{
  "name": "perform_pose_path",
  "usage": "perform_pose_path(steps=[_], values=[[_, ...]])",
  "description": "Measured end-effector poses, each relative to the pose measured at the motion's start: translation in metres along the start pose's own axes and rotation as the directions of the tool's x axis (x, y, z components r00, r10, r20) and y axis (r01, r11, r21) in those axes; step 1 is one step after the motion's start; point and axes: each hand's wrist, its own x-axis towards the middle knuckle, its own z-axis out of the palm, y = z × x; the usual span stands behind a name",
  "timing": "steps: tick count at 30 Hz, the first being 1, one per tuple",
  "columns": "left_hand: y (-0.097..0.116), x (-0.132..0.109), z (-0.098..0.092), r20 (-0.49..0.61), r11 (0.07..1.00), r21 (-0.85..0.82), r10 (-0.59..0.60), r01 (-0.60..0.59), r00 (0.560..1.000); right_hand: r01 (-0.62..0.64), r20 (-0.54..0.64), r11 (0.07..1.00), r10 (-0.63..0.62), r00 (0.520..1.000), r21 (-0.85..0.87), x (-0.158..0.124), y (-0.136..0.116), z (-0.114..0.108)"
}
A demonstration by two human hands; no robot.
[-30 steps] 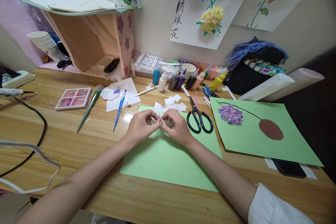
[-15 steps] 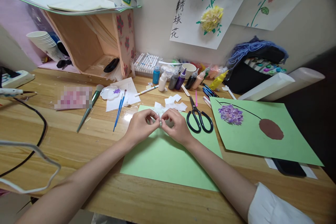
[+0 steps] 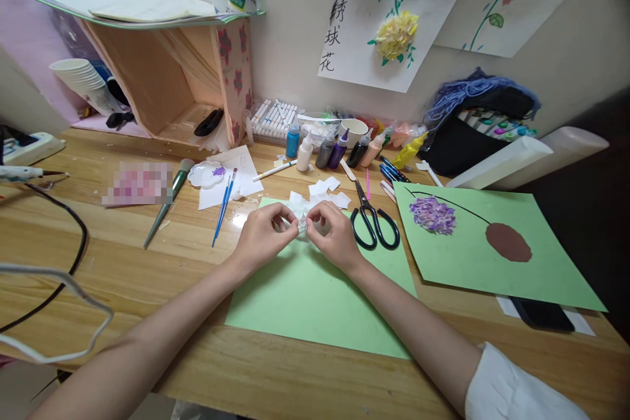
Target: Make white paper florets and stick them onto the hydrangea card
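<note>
Over the upper part of a green sheet of paper, my left hand and my right hand meet fingertip to fingertip. Both are closed in a pinch on a small crumpled piece of white paper, mostly covered by the fingers. Just beyond the hands lie several white paper scraps. Black-handled scissors rest to the right of my right hand, blades pointing away from me. Farther right is another green sheet bearing a purple paper flower, a dark curved stem and a brown oval.
Paint bottles stand in a row at the back, beside a box of markers. Left of the hands lie blue brushes, a green brush and a white palette. Cables loop at far left. A phone lies at right.
My fingertips have shifted slightly apart and turned, so more of the crumpled white paper shows between them. Everything else on the table is unmoved.
</note>
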Motion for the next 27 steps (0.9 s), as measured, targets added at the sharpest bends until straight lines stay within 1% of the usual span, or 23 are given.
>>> perform_pose_path(steps=[4, 8, 12, 18, 23, 27], values=[[0.0003, -0.0002, -0.0001, 0.016, 1.0, -0.005, 0.002, -0.002, 1.0, 0.002, 0.007, 1.0, -0.003, 1.0, 0.008, 0.0003, -0.0013, -0.0005], [0.0001, -0.0008, 0.0008, 0.048, 1.0, -0.023, -0.006, 0.007, 0.999, 0.043, 0.042, 0.999, -0.044, 0.998, 0.014, -0.0003, -0.0021, -0.0007], [-0.0019, -0.0012, 0.0012, 0.067, 1.0, 0.005, 0.012, -0.012, 0.998, 0.062, 0.056, 0.998, -0.063, 0.996, 0.014, -0.0012, -0.0024, -0.0006], [-0.0033, -0.001, 0.001, 0.062, 0.999, 0.046, 0.015, -0.018, 0.998, 0.03, 0.034, 1.0, -0.03, 0.999, 0.008, -0.0002, -0.0017, -0.0003], [-0.0025, -0.0004, 0.0009, 0.046, 1.0, 0.027, -0.006, 0.005, 0.999, -0.011, -0.004, 1.0, 0.011, 1.0, 0.012, 0.0006, 0.0002, -0.0002], [-0.0034, -0.0002, 0.0012, 0.042, 0.999, -0.008, -0.031, 0.031, 0.999, 0.004, 0.028, 0.999, -0.005, 1.0, 0.044, 0.0003, -0.0009, -0.0007]])
